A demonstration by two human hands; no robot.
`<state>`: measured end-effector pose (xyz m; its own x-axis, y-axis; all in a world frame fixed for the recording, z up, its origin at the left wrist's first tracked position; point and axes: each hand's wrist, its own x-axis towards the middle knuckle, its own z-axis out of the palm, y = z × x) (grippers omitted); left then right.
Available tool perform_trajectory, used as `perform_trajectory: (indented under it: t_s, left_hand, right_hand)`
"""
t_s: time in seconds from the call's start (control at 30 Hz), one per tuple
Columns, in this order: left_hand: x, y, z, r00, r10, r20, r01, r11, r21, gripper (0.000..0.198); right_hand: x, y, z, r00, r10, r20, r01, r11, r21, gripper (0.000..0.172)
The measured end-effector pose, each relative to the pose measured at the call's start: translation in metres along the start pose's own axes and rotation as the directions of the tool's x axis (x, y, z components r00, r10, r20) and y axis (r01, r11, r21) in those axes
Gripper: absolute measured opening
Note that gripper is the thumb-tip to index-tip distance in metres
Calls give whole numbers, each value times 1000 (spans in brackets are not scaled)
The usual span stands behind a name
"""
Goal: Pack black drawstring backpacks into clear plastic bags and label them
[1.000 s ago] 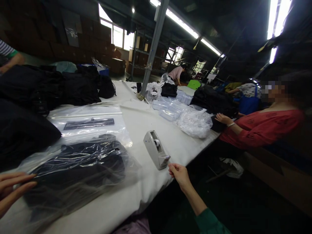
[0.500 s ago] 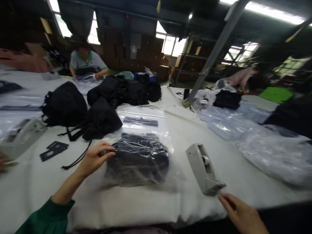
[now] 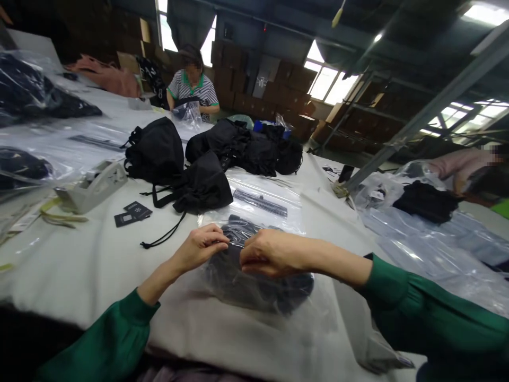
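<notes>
A clear plastic bag with a folded black item inside (image 3: 254, 276) lies on the white table (image 3: 87, 260) in front of me. My left hand (image 3: 201, 246) pinches the bag's near-left top edge, fingers closed. My right hand (image 3: 270, 252) meets it from the right, fingers curled onto the same edge of the bag. Both sleeves are green. Whether a piece of tape sits between my fingers is not visible.
A black drawstring bag (image 3: 201, 185) and more black bags (image 3: 242, 148) lie behind. A grey tape dispenser (image 3: 93, 185) and black tags (image 3: 131, 212) sit at left. Clear bags (image 3: 417, 233) pile at right beside a steel post (image 3: 417, 116). A person in a striped shirt (image 3: 193, 90) works across the table.
My view swung left. My right hand left the tape dispenser at the table edge and came over to the bagged black item, joining my left hand on it.
</notes>
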<state>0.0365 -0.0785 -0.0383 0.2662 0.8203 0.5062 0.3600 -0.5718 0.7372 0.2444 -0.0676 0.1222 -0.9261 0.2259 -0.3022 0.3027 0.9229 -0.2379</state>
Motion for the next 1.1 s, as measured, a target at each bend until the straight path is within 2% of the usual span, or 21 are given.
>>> perform_trajectory:
  t_s: [0.1, 0.2, 0.3, 0.43, 0.5, 0.6, 0.83, 0.97, 1.1]
  left_hand:
    - [1, -2, -1, 1000, 13, 2, -13, 999, -37, 15]
    - [1, -6, -2, 999, 34, 15, -33, 998, -58, 16]
    - [1, -6, -2, 999, 37, 32, -35, 998, -48, 17]
    - [3, 1, 3, 998, -38, 46, 32, 993, 117, 28]
    - [5, 4, 6, 996, -71, 61, 60, 983, 172, 26]
    - [9, 5, 8, 989, -92, 114, 72, 983, 168, 22]
    - [21, -1, 2, 967, -129, 219, 86, 977, 196, 32]
    - [28, -2, 0, 950, -142, 278, 86, 975, 204, 36]
    - [32, -5, -2, 931, -168, 324, 112, 977, 184, 36]
  right_hand:
    - [27, 16, 4, 988, 111, 102, -87, 972, -218, 14]
    - [43, 20, 5, 965, 207, 161, -137, 922, -362, 20]
    - [51, 18, 4, 954, 232, 189, -138, 903, -408, 22]
    - [56, 20, 6, 959, 223, 178, -135, 904, -406, 20]
    - [57, 23, 6, 961, 213, 176, -130, 911, -391, 18]
    - [55, 30, 4, 965, 195, 179, -126, 934, -335, 18]
    - [48, 56, -1, 974, 120, 190, -110, 992, -60, 7]
    - [50, 70, -4, 972, 57, 227, -79, 993, 89, 6]
    - [52, 76, -8, 973, 25, 229, -65, 984, 169, 6]
